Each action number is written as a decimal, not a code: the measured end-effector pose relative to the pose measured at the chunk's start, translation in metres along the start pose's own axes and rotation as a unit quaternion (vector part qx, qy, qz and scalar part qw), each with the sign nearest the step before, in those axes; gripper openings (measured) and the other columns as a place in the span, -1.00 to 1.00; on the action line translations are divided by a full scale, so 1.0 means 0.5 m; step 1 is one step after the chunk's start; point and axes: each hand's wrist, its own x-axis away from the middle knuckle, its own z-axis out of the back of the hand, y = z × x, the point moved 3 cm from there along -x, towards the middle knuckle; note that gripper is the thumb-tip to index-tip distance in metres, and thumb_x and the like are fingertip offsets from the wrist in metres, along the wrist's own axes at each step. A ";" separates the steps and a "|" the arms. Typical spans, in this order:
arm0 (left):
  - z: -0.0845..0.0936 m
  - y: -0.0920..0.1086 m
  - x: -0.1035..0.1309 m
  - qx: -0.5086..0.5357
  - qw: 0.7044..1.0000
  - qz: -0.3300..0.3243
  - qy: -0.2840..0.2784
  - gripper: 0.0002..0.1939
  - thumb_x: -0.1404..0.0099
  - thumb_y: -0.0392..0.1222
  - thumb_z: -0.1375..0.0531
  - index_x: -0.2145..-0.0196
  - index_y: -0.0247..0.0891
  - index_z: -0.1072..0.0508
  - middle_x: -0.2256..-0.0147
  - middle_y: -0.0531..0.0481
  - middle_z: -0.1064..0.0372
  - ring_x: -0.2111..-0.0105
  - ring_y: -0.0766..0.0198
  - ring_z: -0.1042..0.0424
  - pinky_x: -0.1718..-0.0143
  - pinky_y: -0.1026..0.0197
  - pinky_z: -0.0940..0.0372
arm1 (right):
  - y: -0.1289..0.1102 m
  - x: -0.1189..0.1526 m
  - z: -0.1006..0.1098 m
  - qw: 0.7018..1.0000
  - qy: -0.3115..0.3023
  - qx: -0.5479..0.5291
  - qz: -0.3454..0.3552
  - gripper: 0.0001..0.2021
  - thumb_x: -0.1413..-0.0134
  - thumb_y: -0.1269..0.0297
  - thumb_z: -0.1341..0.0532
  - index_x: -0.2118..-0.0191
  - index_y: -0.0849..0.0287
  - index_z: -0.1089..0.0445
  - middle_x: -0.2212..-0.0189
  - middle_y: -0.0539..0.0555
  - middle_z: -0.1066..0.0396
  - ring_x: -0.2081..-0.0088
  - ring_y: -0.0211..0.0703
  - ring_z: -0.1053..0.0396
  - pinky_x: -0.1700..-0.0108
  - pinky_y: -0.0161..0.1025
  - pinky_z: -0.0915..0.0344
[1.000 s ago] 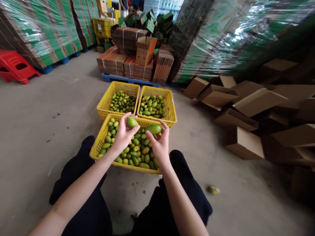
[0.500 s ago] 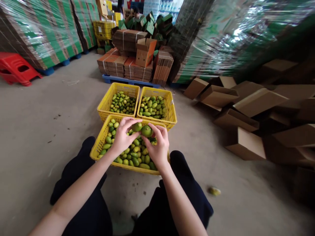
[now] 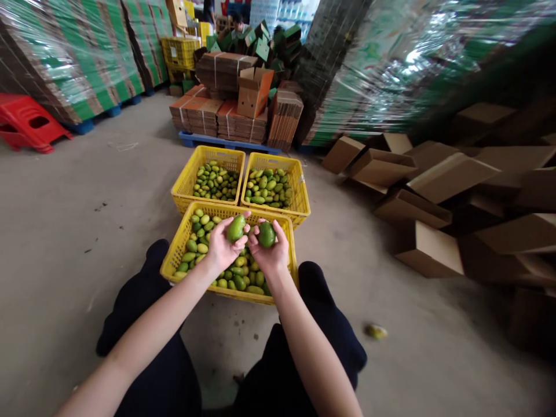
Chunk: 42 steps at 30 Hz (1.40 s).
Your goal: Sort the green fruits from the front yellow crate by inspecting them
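My left hand (image 3: pixel 220 248) is closed round a green mango (image 3: pixel 236 229), palm turned up. A second, darker green mango (image 3: pixel 266 234) rests in the fingers of my right hand (image 3: pixel 274 252), which is also palm up. Both hands are side by side above the front yellow crate (image 3: pixel 237 294). Loose mangoes (image 3: pixel 238 282), green to yellowish, fill much of that crate, and my hands and forearms hide part of them.
Behind stand two more yellow crates, left (image 3: pixel 185 184) and right (image 3: pixel 300 197), holding similar fruit. Flattened cartons (image 3: pixel 197 110) lie stacked on a blue pallet (image 3: pixel 226 142). Open cardboard boxes (image 3: pixel 432 249) are scattered right. A red stool (image 3: pixel 32 121) is at left; one fruit (image 3: pixel 376 331) lies on the floor.
Both hands have rolled from gripping the mangoes at their sides to palms up. The mangoes have turned with them, showing other sides, and sit slightly further apart.
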 end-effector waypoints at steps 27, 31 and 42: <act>0.035 -0.047 -0.019 0.178 0.974 -0.049 0.127 -0.64 -0.20 -0.29 -0.05 0.10 -0.40 -0.49 0.17 -0.19 -0.53 0.12 0.14 -0.53 0.14 0.19 -0.45 | 0.041 -0.007 0.024 0.970 0.185 -0.160 0.008 -0.82 -0.19 0.17 -0.15 0.27 0.14 -0.43 0.45 0.00 -0.52 0.35 -0.24 -0.50 0.27 -0.30 -0.48; 0.040 -0.055 -0.020 0.173 0.977 -0.044 0.118 -0.67 -0.20 -0.30 -0.04 0.15 -0.41 -0.49 0.18 -0.20 -0.53 0.13 0.13 -0.54 0.18 0.21 -0.45 | 0.042 -0.008 0.030 0.969 0.187 -0.157 0.017 -0.86 -0.14 0.22 -0.19 0.27 0.15 -0.43 0.46 0.00 -0.51 0.35 -0.24 -0.49 0.22 -0.29 -0.47; 0.098 -0.022 -0.012 -0.061 0.975 0.009 0.216 -0.85 -0.28 -0.41 -0.03 0.31 -0.27 -0.37 0.46 0.02 -0.36 0.46 0.34 -0.50 0.37 0.32 -0.46 | -0.013 0.006 0.081 0.981 0.176 -0.056 0.056 -0.87 -0.07 0.16 -0.22 0.35 0.09 -0.38 0.52 -0.08 -0.44 0.53 -0.29 -0.37 0.37 -0.28 -0.42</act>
